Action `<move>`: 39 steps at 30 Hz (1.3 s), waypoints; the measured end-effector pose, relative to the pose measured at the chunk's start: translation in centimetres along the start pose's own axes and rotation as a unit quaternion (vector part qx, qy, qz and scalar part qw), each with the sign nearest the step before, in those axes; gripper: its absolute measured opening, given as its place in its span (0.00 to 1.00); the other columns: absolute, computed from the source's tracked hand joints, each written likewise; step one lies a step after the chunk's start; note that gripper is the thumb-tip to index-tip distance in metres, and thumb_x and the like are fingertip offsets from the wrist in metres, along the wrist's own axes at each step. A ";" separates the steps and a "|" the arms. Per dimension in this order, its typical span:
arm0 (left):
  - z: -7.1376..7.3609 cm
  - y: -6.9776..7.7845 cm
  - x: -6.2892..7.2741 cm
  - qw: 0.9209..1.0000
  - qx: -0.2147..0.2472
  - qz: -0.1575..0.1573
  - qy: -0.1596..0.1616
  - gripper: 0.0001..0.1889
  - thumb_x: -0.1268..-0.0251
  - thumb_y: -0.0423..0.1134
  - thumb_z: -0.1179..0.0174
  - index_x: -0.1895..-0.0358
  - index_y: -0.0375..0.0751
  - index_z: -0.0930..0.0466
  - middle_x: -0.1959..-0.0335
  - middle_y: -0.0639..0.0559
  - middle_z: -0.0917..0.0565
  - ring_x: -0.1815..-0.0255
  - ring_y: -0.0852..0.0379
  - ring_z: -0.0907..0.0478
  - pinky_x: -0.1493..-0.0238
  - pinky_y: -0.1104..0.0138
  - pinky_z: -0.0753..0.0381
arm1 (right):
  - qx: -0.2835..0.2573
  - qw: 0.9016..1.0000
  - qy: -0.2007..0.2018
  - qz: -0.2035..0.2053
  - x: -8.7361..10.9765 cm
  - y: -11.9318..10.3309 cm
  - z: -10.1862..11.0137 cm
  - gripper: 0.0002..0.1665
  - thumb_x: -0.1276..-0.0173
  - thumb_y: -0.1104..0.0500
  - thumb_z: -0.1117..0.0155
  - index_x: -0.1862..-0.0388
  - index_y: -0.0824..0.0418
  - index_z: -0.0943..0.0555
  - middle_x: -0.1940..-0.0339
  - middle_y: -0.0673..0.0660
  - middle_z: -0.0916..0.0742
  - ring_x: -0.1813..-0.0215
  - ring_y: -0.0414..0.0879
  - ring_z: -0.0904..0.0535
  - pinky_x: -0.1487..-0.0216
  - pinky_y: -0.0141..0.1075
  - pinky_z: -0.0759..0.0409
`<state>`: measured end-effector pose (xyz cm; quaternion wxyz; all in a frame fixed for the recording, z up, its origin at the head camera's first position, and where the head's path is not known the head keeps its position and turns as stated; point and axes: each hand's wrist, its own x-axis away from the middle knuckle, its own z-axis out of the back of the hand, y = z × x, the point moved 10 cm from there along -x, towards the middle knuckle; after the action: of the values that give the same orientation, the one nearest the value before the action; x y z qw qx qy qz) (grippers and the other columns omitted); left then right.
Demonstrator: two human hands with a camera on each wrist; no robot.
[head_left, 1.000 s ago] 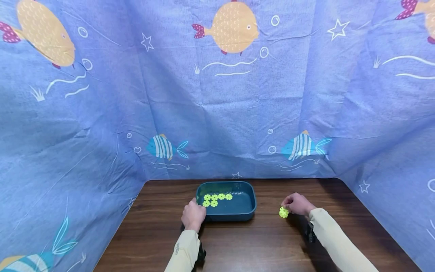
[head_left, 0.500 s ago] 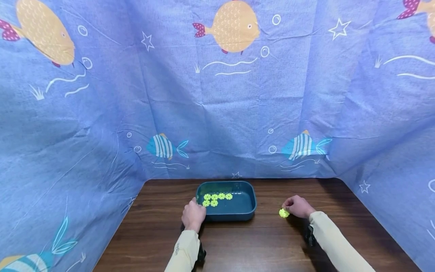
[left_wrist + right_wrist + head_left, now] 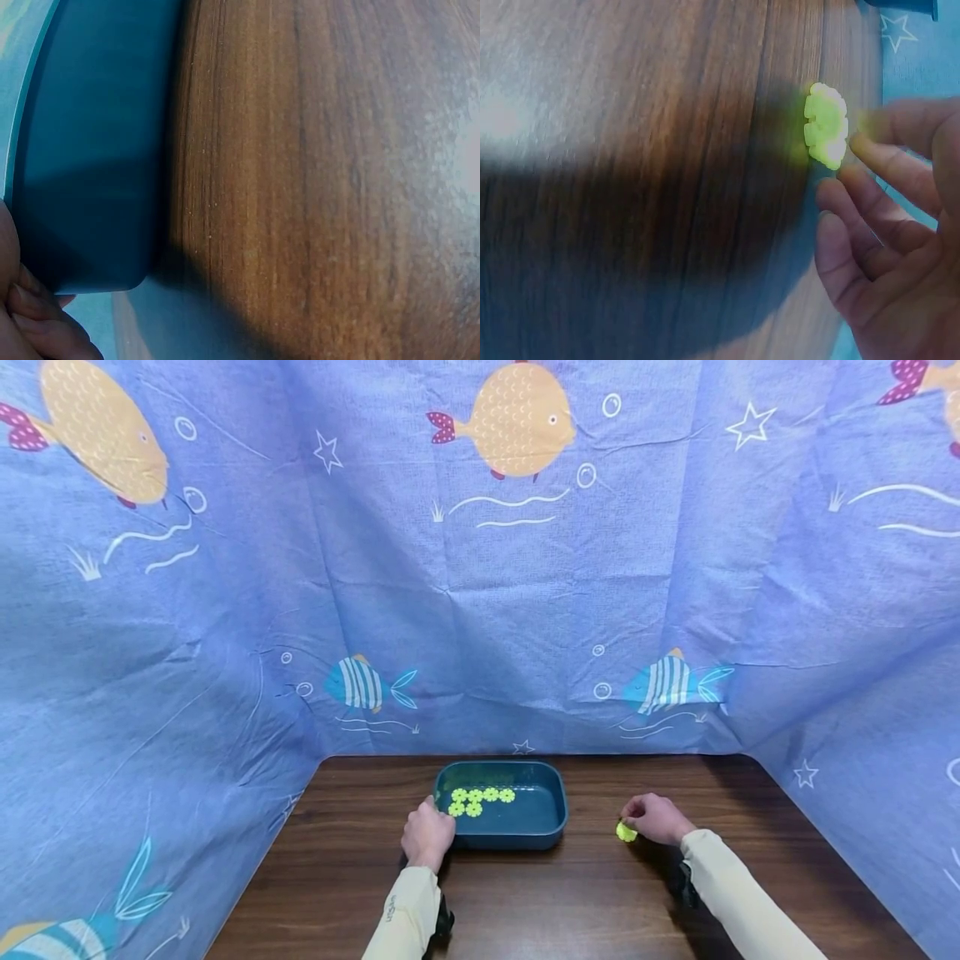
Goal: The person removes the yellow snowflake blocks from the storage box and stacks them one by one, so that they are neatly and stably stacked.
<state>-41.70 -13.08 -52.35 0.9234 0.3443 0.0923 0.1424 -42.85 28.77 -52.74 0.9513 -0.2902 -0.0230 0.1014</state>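
My left hand (image 3: 428, 834) grips the left end of a dark teal rectangular tray (image 3: 517, 842). In the left wrist view its curled fingers (image 3: 45, 326) show at the tray's corner, beside the outer wall. To the right of the tray, my right hand (image 3: 659, 818) pinches the edge of a yellow-green flower-shaped piece (image 3: 626, 832) at the table surface. The right wrist view has this flower-shaped piece (image 3: 827, 126) tilted nearly edge-on at the thumb and fingertips, while the other fingers curl below it. Whether it is one piece or a stack cannot be told.
Inside the tray, toward its left, several matching yellow-green flower pieces (image 3: 474, 802) lie flat in two rows. Everything stands on a dark brown wooden table (image 3: 540, 910). A blue cloth (image 3: 517, 610) with fish prints hangs behind and along both sides.
The right hand's fingertips have moved slightly down, and less of the flower-shaped piece shows beneath them now. The left hand and the tray stay in place.
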 end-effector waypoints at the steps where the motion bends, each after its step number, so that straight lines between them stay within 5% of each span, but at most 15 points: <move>1: 0.0 0.0 0.0 1.000 0.001 0.000 -0.001 0.26 0.36 0.35 0.46 0.33 0.35 0.24 0.46 0.30 0.16 0.55 0.33 0.17 0.58 0.42 0.19 | 0.004 1.000 -0.007 0.001 0.1 -0.2 -0.1 0.06 0.39 0.61 0.29 0.65 0.62 0.16 0.69 0.50 0.14 0.65 0.43 0.23 0.60 0.40 0.23; 9: 0.0 0.1 0.1 1.000 0.005 -0.001 0.002 0.26 0.37 0.34 0.46 0.34 0.35 0.23 0.47 0.30 0.16 0.55 0.33 0.16 0.57 0.43 0.19 | 0.051 0.998 -0.043 0.012 0.2 -1.7 -1.0 0.15 0.50 0.63 0.23 0.65 0.62 0.19 0.71 0.52 0.19 0.68 0.45 0.27 0.64 0.40 0.26; 32: 0.3 0.2 0.0 1.000 0.001 -0.002 0.004 0.20 0.39 0.34 0.44 0.44 0.35 0.18 0.55 0.34 0.13 0.60 0.37 0.16 0.62 0.45 0.19 | 0.065 0.997 -0.034 0.025 0.2 -2.0 -1.3 0.13 0.48 0.66 0.25 0.65 0.63 0.19 0.70 0.52 0.18 0.67 0.46 0.27 0.62 0.42 0.24; 39: 0.3 0.1 -0.1 1.000 0.000 0.000 0.000 0.23 0.39 0.34 0.43 0.40 0.33 0.20 0.51 0.32 0.14 0.56 0.36 0.16 0.58 0.44 0.19 | 0.072 0.996 -0.043 0.012 0.0 -1.8 -1.5 0.14 0.47 0.65 0.25 0.62 0.63 0.19 0.67 0.53 0.18 0.65 0.47 0.25 0.59 0.45 0.23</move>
<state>-41.71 -13.17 -52.08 0.9235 0.3440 0.0919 0.1425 -42.33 26.49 -52.98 0.9666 -0.2166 -0.0527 0.1268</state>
